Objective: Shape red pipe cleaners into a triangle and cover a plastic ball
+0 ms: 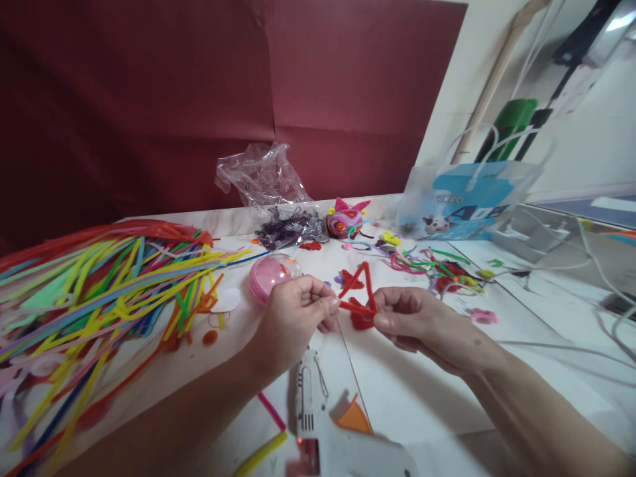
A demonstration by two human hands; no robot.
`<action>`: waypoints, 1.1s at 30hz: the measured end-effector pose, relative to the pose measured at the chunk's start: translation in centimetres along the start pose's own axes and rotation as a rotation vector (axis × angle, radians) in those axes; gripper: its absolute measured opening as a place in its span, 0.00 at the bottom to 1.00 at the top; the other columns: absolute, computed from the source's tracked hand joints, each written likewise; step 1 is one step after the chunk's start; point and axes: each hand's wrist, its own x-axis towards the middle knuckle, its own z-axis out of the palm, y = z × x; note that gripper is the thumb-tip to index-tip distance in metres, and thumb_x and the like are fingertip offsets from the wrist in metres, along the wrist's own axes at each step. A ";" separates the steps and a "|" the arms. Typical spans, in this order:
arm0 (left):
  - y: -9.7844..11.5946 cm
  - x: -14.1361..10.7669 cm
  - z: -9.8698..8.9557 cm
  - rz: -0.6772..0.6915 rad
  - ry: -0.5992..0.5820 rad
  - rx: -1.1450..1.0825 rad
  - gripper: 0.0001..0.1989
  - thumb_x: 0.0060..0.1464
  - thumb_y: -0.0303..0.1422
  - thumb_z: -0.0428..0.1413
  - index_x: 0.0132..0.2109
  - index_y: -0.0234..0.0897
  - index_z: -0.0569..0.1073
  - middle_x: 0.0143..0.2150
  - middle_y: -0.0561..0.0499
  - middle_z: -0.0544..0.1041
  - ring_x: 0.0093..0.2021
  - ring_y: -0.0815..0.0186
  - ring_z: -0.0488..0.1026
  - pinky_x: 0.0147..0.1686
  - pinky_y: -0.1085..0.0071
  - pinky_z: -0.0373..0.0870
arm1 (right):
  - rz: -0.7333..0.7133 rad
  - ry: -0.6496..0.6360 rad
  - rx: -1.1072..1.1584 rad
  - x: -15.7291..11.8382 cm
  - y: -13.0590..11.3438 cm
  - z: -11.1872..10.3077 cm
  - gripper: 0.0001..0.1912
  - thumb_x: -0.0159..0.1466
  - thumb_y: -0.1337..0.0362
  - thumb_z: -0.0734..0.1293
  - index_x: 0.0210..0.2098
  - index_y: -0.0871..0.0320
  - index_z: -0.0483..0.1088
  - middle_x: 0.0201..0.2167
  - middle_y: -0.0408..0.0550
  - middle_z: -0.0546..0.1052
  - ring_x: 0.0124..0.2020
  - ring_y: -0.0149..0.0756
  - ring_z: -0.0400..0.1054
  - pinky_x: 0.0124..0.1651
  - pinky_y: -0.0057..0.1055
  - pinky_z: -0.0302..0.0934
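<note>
A red pipe cleaner (368,286), bent into a triangle, is held up between my two hands over the white table. The fingers of my left hand (301,308) pinch its left corner. At its lower right corner, my right hand (417,321) grips it between thumb and fingers. Just beneath it lies another red fuzzy piece (362,322), partly covered by the triangle. Behind my left hand sits a pink ball with a clear top (271,275). A white glue gun (312,391) with an orange trigger (354,416) lies below my hands, its red light lit.
Many colourful pipe cleaners (114,291) are heaped on the left. At the back stand a clear plastic bag (268,179), a pink decorated figure (345,220) and a blue-white carrier bag (467,199). Scraps (452,275) and white cables (591,252) lie at right.
</note>
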 end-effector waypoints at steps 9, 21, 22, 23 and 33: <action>-0.1 0.2 -0.4 -0.073 -0.138 0.067 0.04 0.45 0.28 0.55 0.29 0.33 0.66 0.21 0.55 0.70 0.20 0.72 0.69 0.21 0.76 0.66 | -0.003 0.010 -0.088 -0.1 -0.1 -0.6 0.22 0.55 0.52 0.72 0.23 0.67 0.66 0.16 0.42 0.57 0.16 0.22 0.42 0.17 0.18 0.34; 0.0 0.1 -0.2 -0.137 -0.130 -0.087 0.10 0.47 0.32 0.56 0.36 0.29 0.69 0.23 0.52 0.72 0.21 0.72 0.70 0.22 0.76 0.67 | 0.010 -0.032 -0.140 -0.1 0.0 -0.4 0.22 0.56 0.52 0.70 0.22 0.66 0.63 0.16 0.41 0.56 0.16 0.23 0.43 0.17 0.19 0.33; 0.1 0.1 -0.3 -0.176 -0.151 -0.106 0.10 0.48 0.33 0.56 0.35 0.29 0.70 0.23 0.52 0.72 0.20 0.73 0.70 0.21 0.77 0.66 | 0.007 -0.036 -0.145 -0.1 0.0 -0.4 0.22 0.56 0.53 0.70 0.22 0.66 0.63 0.16 0.42 0.56 0.16 0.23 0.43 0.17 0.19 0.34; 0.2 0.2 -0.3 -0.210 -0.167 -0.125 0.11 0.48 0.35 0.55 0.33 0.29 0.70 0.23 0.51 0.72 0.20 0.73 0.70 0.20 0.78 0.65 | 0.006 -0.042 -0.142 -0.1 0.0 -0.4 0.21 0.56 0.53 0.70 0.23 0.66 0.64 0.17 0.42 0.56 0.16 0.23 0.43 0.17 0.19 0.34; 0.3 -0.2 0.3 -0.059 -0.068 -0.213 0.12 0.41 0.28 0.60 0.35 0.31 0.69 0.24 0.54 0.73 0.24 0.70 0.73 0.25 0.76 0.69 | 0.027 -0.022 -0.068 0.2 0.4 0.2 0.25 0.55 0.49 0.72 0.22 0.66 0.62 0.15 0.42 0.57 0.15 0.22 0.44 0.16 0.17 0.35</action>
